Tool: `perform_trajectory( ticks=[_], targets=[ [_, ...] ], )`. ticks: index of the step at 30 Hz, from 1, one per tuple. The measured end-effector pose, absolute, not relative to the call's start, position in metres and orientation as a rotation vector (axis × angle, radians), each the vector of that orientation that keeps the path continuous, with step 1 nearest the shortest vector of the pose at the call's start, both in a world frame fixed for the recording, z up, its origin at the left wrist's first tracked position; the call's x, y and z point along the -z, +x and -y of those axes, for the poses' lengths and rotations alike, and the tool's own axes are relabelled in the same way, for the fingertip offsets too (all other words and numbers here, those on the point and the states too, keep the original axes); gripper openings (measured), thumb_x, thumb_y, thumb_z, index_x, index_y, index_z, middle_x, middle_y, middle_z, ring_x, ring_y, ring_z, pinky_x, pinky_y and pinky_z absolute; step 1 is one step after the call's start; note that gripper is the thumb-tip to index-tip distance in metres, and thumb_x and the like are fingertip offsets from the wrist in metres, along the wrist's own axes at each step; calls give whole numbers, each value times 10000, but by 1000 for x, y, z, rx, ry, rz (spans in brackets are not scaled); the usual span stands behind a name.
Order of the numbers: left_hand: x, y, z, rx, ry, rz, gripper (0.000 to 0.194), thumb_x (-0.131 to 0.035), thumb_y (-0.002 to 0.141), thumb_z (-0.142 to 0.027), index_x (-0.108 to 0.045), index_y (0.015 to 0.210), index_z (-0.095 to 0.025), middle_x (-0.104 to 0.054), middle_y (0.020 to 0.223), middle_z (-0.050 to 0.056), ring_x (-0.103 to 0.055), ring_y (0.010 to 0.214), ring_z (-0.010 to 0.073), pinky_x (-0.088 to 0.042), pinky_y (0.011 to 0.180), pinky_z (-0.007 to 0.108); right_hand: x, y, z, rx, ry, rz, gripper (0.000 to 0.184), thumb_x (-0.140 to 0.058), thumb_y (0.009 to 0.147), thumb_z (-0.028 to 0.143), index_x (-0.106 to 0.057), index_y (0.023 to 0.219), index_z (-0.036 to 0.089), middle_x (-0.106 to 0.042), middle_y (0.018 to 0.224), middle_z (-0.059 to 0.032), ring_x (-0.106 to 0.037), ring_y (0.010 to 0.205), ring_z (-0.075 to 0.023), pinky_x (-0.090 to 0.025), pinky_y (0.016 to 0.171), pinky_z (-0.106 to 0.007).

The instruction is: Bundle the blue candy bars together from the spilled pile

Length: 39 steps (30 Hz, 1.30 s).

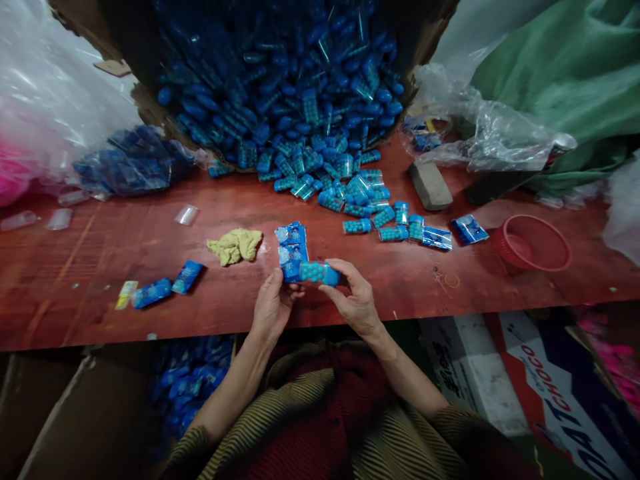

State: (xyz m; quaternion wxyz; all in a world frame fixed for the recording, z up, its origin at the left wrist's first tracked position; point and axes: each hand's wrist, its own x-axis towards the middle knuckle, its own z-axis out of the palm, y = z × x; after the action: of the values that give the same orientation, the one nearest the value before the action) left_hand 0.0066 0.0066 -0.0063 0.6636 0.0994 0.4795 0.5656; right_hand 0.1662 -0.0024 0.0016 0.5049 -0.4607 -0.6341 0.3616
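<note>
In my right hand I grip a small clear bottle of blue beads by its blue cap, between thumb and fingers. The bottle lies nearly level, its bead-filled end pointing left. My left hand is closed, thumb and fingers at the lower edge of a blue printed wrapper. The bottle's left end overlaps this wrapper's lower right corner. More bottles of the same kind lie behind my right hand. A crumpled yellow cloth is just left of the wrapper.
A large torn carton spills many blue-capped bottles onto the red table. Right are a grey block, blue packets and a red basket. Left lie wrapped pieces and a bag of blue packets.
</note>
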Motion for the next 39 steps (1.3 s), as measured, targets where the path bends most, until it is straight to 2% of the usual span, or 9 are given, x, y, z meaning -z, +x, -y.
perform_trajectory(
  ticks=[3,8,10,14,18,25,34,39],
  targets=[
    [7,6,-6,-1322,256,-1081,372,-780,604,-426,-553,696,-146,-583,512,-21,-581,494,115,-513,480,226,-1,166,2,-898,-1136,1505,363,-661,798,287,-567,1148,260,-609,1175,-66,-578,1094,-218,-526,899,-373],
    [4,6,-9,-1401,337,-1126,408,-796,568,-443,-554,727,-156,-624,588,-26,-589,505,110,-504,483,222,5,166,0,-1032,-1216,1387,363,-677,773,317,-581,1118,256,-636,1025,-33,-625,813,-158,-542,737,-300],
    [2,6,-10,-1404,355,-1137,412,-793,567,-455,-557,727,-157,-634,595,-27,-595,507,109,-508,504,224,8,165,-1,-1062,-1218,1351,366,-679,769,315,-581,1116,258,-636,992,-25,-618,782,-151,-534,734,-297],
    [2,6,-11,-1376,343,-1118,406,-793,573,-448,-568,725,-147,-622,567,-27,-575,492,90,-515,526,218,12,165,-3,-1044,-1177,1346,348,-674,770,293,-587,1105,259,-627,1060,-28,-616,894,-168,-514,824,-315],
    [5,5,-11,-1307,340,-1107,406,-789,577,-458,-571,724,-148,-597,517,-25,-595,502,117,-535,537,252,16,167,-5,-1027,-1162,1337,327,-660,779,277,-587,1097,258,-619,1105,-29,-591,1008,-185,-487,899,-333],
    [3,3,-10,-1303,345,-1086,412,-806,556,-438,-564,688,-131,-586,498,-13,-577,479,115,-557,536,272,21,169,-5,-1108,-1143,1240,361,-682,765,276,-575,1109,270,-619,1080,-19,-597,952,-168,-488,886,-333],
    [5,7,-10,-1292,244,-1114,310,-747,662,-398,-578,704,-142,-588,509,-28,-562,460,94,-543,510,242,16,169,0,-1009,-1169,1328,353,-666,781,279,-576,1123,272,-616,1128,-28,-583,1051,-196,-468,955,-373],
    [8,10,-7,-1311,262,-1108,341,-770,622,-417,-584,701,-143,-587,506,-24,-560,471,97,-535,508,240,12,171,0,-1019,-1179,1389,332,-665,781,284,-580,1102,262,-621,1110,-28,-603,976,-180,-506,871,-333]
  ],
)
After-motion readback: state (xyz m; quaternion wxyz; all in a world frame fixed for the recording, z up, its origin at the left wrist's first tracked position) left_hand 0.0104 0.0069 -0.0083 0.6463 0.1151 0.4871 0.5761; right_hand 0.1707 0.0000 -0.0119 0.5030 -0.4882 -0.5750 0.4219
